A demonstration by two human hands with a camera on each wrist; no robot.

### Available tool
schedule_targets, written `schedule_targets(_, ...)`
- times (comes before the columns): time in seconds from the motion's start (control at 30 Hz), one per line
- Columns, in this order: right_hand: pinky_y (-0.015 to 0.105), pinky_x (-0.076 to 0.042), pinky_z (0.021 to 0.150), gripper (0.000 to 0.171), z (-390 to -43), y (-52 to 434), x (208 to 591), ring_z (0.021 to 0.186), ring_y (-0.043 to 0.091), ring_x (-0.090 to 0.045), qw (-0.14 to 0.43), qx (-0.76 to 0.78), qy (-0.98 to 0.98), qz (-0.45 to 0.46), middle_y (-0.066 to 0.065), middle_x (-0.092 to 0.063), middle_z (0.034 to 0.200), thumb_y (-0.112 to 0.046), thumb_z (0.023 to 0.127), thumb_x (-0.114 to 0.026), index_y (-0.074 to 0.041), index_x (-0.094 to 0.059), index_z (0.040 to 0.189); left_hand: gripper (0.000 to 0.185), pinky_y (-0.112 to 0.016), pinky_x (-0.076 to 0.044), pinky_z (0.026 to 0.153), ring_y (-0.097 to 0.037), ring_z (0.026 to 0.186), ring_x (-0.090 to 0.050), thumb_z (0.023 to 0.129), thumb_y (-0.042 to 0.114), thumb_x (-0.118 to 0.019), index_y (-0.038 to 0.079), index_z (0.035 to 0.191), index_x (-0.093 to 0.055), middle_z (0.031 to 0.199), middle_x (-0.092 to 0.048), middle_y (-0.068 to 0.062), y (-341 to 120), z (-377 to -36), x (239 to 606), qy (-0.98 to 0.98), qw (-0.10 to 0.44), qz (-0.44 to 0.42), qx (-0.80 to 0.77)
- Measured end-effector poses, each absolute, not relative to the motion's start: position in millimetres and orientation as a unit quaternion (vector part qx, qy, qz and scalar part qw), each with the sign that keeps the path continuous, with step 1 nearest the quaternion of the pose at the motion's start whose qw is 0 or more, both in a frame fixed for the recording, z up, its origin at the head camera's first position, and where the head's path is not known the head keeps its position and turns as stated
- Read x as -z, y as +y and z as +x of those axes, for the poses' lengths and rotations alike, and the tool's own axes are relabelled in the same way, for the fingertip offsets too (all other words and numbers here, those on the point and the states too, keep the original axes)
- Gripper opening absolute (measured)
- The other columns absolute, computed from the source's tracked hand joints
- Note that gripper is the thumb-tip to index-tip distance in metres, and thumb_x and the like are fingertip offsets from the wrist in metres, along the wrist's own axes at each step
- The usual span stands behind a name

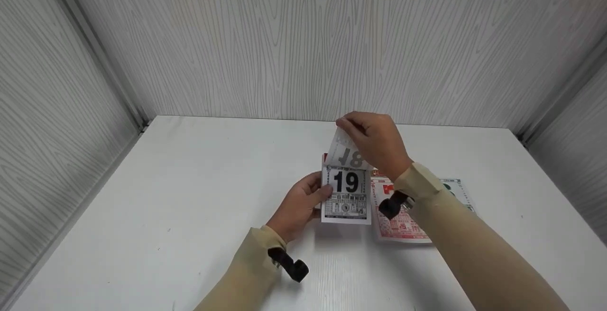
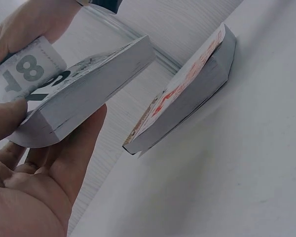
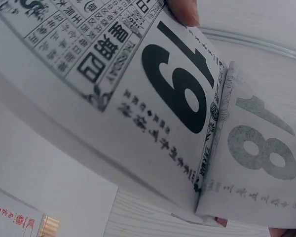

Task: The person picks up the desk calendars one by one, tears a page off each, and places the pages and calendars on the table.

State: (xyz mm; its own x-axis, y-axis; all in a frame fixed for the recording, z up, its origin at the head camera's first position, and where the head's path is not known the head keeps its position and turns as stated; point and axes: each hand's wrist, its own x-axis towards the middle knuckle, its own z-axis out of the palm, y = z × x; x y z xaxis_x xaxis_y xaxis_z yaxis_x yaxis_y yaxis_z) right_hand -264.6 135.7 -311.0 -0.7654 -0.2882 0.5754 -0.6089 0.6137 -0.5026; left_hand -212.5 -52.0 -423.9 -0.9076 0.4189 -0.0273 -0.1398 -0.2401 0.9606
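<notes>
A thick tear-off calendar block (image 1: 346, 206) shows a black 19 on its top sheet. My left hand (image 1: 296, 204) grips it by the left side, thumb on the front and fingers underneath. My right hand (image 1: 379, 140) pinches the free end of a thin leaf (image 1: 339, 150), folded up over the block's top edge. An 18 shows through that leaf reversed in the head view. In the right wrist view the leaf (image 3: 261, 143) still joins the block along the binding. The left wrist view shows the block's thick paper edge (image 2: 98, 94) held above the table.
To the right on the white table (image 1: 213, 197) lies a similar calendar block (image 1: 403, 228) with red print, partly behind the right forearm. A sheet with green print (image 1: 460, 190) shows beside it. Wood-grain panels (image 1: 275, 41) stand behind and at both sides.
</notes>
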Motion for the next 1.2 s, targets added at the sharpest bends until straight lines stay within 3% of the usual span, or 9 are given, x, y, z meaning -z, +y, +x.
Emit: schedule_targets(1.2, 0.025, -0.043, 0.060, 0.025, -273.2, 145.1, 318.4, 0.065, 0.013, -0.057, 0.243, -0.362, -0.867, 0.240, 0.005, -0.078, 0.095, -0.025, 0.105, -0.062, -0.008, -0.081, 0.106, 0.044, -0.040, -0.062, 0.082, -0.026, 0.103, -0.073, 0.106, 0.015, -0.060, 0.007, 0.149, -0.052, 0.127, -0.066, -0.013, -44.9, -207.7, 419.6, 0.591, 0.142, 0.113, -0.786)
